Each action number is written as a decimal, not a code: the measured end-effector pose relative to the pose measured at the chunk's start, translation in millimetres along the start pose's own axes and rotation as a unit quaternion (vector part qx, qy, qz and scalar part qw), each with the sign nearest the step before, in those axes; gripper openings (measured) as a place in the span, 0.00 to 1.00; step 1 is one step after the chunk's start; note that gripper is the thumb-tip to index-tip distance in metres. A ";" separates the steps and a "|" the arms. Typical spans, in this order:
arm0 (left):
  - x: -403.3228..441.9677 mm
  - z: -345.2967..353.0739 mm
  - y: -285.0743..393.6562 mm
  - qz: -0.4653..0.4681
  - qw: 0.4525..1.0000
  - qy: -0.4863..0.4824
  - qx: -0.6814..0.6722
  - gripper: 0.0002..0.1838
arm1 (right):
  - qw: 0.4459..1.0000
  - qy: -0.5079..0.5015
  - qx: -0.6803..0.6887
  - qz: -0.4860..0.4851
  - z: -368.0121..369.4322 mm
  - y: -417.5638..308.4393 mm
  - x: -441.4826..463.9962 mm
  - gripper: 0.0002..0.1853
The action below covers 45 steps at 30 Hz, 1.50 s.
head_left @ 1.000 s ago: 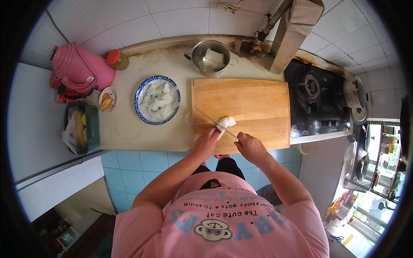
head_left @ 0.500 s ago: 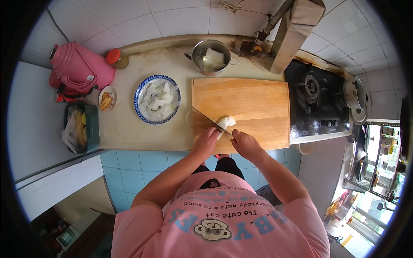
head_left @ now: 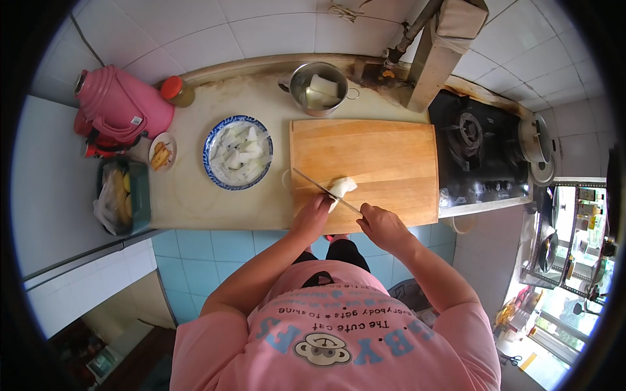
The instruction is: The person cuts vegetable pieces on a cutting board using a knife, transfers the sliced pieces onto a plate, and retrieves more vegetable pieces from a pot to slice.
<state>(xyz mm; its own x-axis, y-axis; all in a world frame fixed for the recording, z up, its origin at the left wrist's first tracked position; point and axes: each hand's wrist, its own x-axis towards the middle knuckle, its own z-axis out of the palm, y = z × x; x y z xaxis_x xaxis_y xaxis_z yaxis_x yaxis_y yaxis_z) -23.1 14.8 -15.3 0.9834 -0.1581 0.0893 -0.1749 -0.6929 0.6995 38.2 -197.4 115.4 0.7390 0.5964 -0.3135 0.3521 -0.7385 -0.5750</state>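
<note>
On the wooden cutting board (head_left: 385, 150) lies a white melon piece (head_left: 343, 187), close to the front edge. My left hand (head_left: 314, 214) is closed on its near end, with the fingers curled. My right hand (head_left: 383, 227) grips the handle of a knife (head_left: 313, 182). The blade runs slantwise across the melon piece, its tip pointing to the far left, and passes right beside my left fingertips. Whether the edge has gone into the flesh I cannot tell.
Left of the board stands a blue-rimmed plate (head_left: 208, 156) of white melon slices. A metal pot (head_left: 304, 103) with larger chunks is behind the board. A gas stove (head_left: 482, 163) adjoins on the right; a pink thermos (head_left: 127, 104), jar (head_left: 176, 91), small dish (head_left: 171, 144) and green bin (head_left: 140, 202) sit left.
My right hand has moved a little to the right and towards me, drawing the knife along the melon piece. My left hand stays about where it was.
</note>
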 end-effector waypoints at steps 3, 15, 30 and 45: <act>1.0 -2.0 1.7 0.004 1.000 0.010 0.000 0.19 | 1.000 -0.014 0.000 0.003 2.9 1.0 3.6 0.12; -2.2 -1.8 2.7 0.003 0.999 0.040 -0.016 0.17 | 0.999 0.042 -0.019 0.010 46.0 16.7 24.3 0.11; -5.6 1.9 -3.1 0.005 0.999 0.032 0.007 0.18 | 1.000 -0.007 -0.014 0.000 12.7 -4.2 7.4 0.10; -7.4 -3.7 0.1 -0.025 0.999 0.014 -0.024 0.15 | 0.999 0.039 0.011 0.008 26.1 3.5 5.4 0.13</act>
<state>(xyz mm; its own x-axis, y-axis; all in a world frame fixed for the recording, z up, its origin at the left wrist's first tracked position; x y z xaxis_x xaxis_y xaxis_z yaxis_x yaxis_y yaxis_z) -30.2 18.5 -13.3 0.9918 -0.1038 0.0740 -0.1245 -0.6641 0.7372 28.5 -188.6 92.0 0.7870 0.5576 -0.2639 0.3281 -0.7405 -0.5865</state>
